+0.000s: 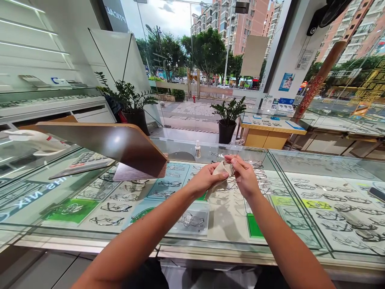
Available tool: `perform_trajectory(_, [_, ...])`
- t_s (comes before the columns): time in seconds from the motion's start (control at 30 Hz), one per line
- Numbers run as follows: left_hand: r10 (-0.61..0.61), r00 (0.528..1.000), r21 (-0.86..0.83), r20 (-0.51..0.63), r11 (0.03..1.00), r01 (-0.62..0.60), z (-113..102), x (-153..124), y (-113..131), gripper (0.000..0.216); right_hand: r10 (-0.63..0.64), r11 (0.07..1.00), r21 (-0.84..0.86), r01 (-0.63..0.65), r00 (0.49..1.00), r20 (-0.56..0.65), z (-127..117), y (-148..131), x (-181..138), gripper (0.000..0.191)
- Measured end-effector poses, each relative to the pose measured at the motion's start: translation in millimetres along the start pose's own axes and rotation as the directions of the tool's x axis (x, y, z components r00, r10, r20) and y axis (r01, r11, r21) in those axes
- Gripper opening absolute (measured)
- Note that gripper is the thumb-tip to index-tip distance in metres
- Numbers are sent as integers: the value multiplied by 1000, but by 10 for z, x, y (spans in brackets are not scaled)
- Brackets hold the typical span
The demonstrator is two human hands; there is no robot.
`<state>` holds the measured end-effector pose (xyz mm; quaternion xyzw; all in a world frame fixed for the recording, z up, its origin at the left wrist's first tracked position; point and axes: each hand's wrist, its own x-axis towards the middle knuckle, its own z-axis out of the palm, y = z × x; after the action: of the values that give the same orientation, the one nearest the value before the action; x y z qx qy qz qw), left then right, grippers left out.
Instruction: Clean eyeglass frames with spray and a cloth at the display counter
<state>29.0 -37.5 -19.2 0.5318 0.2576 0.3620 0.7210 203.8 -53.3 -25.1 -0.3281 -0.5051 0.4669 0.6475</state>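
Bare forearms (150, 218) are stretched in over the near edge, about as close to the lens as it gets. Biggest thing past them is the glass display counter (225, 253), with rows of eyeglass frames (170, 183) laid out under its top. Towards the counter's far left corner a brown panel (120, 144) is tilted up, and a calculator (87, 162) is parked beside it, nearer the left edge.

Then the hands, which are brought together above the middle of the counter, a bit towards its far edge. A beige cloth (221, 170) is gripped there by the left hand (207, 176), bunched between thumb and fingers. The right hand (245, 176) is curled in at the cloth's right side, but whether anything is pinched in it can't be told, tbh.

Smallest: a white bottle (197, 149), stood near the far edge.

Step in hand, as a guess: cloth being worked with the fingertips. What's called for next, probably, is a firm hold on the fabric and a light touch from the right.
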Motion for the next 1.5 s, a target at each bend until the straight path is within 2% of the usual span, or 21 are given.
perform_trajectory(0.2, [18, 999, -12, 26, 1000, -18, 17, -16, 25, 63, 53, 998, 42, -54, 998, 16, 9, 24, -12, 32])
perform_trajectory(0.47, [127, 991, 28, -44, 992, -126, 24, 60, -91, 57, 113, 994, -7, -113, 993, 23, 100, 37, -61, 39])
perform_trajectory(0.63, [158, 986, -20, -44, 987, -159, 70, 65, -100, 56, 24, 986, -165, -15, 998, 52, 134, -14, -120, 37])
perform_trajectory(0.73, [176, 983, -14, -44, 984, -177, 76, 57, -81, 56, -7, 980, -196, 22, 997, 74, 122, -50, -139, 38])
perform_trajectory(0.9, [121, 992, -17, 21, 993, -120, 22, 39, -42, 58, 31, 988, -154, -24, 999, 38, 70, -66, -117, 36])
perform_trajectory(1.1, [101, 992, 25, 75, 994, -103, -40, 42, -72, 65, 100, 995, 5, -100, 994, -44, 18, 4, -36, 31])
perform_trajectory(1.2, [94, 994, 26, 50, 995, -95, -45, 52, -86, 65, 109, 994, 23, -108, 993, -55, 16, 22, -23, 29])
perform_trajectory(1.37, [95, 995, 3, -29, 996, -95, -48, 72, -87, 61, 21, 1000, -14, -22, 999, -48, 32, 20, -23, 26])
perform_trajectory(1.5, [106, 994, 25, -20, 994, -106, -63, 94, -97, 59, 29, 1000, 4, -29, 997, -69, 48, 42, -16, 28])
